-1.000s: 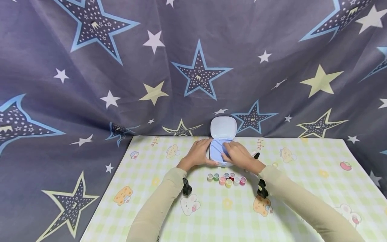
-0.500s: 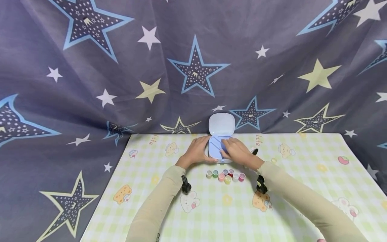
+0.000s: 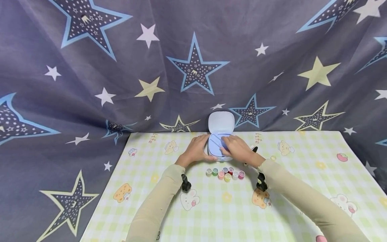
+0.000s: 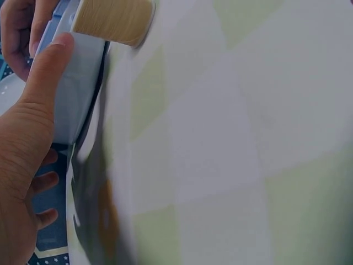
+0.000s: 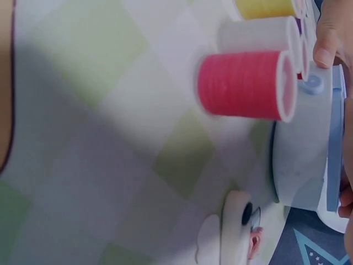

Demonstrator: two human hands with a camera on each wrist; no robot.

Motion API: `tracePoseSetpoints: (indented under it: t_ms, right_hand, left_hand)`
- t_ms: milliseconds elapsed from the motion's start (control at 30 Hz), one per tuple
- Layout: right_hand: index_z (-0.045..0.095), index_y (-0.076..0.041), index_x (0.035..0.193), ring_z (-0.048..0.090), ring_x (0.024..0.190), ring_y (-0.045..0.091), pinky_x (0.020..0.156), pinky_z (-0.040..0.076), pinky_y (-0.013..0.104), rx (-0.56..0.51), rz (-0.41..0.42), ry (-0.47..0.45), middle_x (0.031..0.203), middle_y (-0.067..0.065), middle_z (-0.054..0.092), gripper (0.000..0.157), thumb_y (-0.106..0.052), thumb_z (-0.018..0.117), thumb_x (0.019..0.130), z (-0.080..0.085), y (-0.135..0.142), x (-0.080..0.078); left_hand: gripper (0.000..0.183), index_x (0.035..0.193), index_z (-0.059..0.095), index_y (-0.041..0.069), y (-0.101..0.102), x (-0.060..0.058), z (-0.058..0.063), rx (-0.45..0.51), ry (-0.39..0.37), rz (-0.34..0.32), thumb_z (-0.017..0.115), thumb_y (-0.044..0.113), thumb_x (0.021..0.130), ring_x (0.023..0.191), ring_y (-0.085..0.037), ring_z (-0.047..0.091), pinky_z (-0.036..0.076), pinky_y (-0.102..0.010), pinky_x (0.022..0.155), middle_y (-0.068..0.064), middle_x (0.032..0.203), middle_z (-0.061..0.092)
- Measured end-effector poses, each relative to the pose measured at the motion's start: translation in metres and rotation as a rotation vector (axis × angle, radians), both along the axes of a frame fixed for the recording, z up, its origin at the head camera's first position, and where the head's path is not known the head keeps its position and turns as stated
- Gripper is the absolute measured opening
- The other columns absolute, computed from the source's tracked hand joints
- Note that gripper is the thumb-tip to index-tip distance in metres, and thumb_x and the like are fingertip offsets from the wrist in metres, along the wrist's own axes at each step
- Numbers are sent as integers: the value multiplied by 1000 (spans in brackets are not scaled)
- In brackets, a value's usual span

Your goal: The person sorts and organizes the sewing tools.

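A small pale blue box (image 3: 222, 159) stands at the back of the table, its white lid (image 3: 221, 122) tipped up behind. Inside sits a blue tray (image 3: 215, 145) with a slanting divider. My left hand (image 3: 196, 150) grips the box's left side, thumb along the front edge. My right hand (image 3: 239, 149) reaches in from the right, with bent fingers and thumb pinching part of the tray; the exact contact is hidden. Before the box stand several thread spools, among them a beige spool (image 4: 113, 19), a magenta spool (image 5: 240, 85), a white spool (image 5: 259, 38) and a yellow spool (image 3: 227, 178).
A white-and-black object (image 3: 255, 149) lies behind my right wrist, partly covered. A small yellowish round thing (image 3: 273, 158) is to its right. The checked tablecloth (image 3: 157, 208) ends at a starry curtain (image 3: 136, 67) just behind the box.
The head view has tilted slightly, so everything sits a little higher and further left in the picture. Both hands keep their places at the box.
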State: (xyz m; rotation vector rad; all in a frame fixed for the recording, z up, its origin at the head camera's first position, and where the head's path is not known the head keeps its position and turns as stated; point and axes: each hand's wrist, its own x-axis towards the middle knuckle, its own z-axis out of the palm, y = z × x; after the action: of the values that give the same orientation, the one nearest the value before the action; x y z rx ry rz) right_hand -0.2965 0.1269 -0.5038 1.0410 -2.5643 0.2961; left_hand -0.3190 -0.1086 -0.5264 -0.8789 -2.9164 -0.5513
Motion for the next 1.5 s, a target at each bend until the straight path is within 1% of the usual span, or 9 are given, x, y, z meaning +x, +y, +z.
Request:
tracePoseSetpoints:
  t_ms: [133,267,400,633,767,900,1067,1367,1500]
  right_hand:
    - [62,9,121,67,89,33,89,56,47,3,9,-8,92,18,69,43,-26,65,97,4,4,1]
    - [61,9,125,68,99,37,96,55,48,5,-9,-42,103,23,71,46,-29,63,99,9,8,2]
    - [61,9,127,68,107,39,101,53,50,7,-25,-57,113,26,71,49,-31,62,99,14,13,2]
    - [61,10,128,68,106,41,97,55,52,-15,-26,-35,114,28,70,50,-30,63,98,30,28,1]
    - [61,11,127,68,104,42,93,55,53,-23,-52,-28,113,29,70,51,-30,64,97,40,45,2]
    - [62,12,125,68,102,43,94,54,54,-41,-80,-8,109,30,70,49,-28,65,96,45,67,1]
    - [61,12,123,67,102,45,92,54,56,-52,-126,0,108,31,69,47,-26,65,95,48,94,2]
    - [59,12,127,64,107,48,96,51,58,8,-215,-74,113,34,67,48,-27,61,99,45,132,4]
    - [59,13,124,65,101,49,91,53,59,25,-251,-72,110,34,68,45,-24,61,98,41,152,7]
  left_hand:
    - [118,157,36,12,0,0,0,-2,-12,-4,85,69,66,142,-29,48,37,-48,119,-9,155,48]
    - [117,158,35,14,0,0,1,31,-49,-1,84,68,68,143,-28,46,36,-47,120,-7,157,47]
    - [114,158,35,12,-1,1,4,68,-84,-3,84,65,70,145,-29,45,34,-47,122,-9,157,46]
    - [111,158,34,8,-2,2,7,92,-125,-4,82,63,74,145,-31,44,33,-49,122,-12,158,45]
    - [111,159,33,8,-2,1,9,65,-131,-2,82,62,75,145,-31,43,32,-49,123,-11,159,44]
    - [111,159,34,8,-1,0,11,32,-124,5,82,63,75,145,-31,44,32,-49,123,-10,159,45]
    - [112,159,35,8,0,-1,12,11,-133,5,82,64,75,145,-31,43,32,-48,123,-10,158,45]
    - [111,159,35,8,0,0,11,-10,-123,4,81,64,75,145,-31,44,33,-48,122,-10,158,46]
    - [111,159,33,8,0,0,11,2,-128,4,81,63,75,145,-31,43,32,-48,123,-11,159,45]
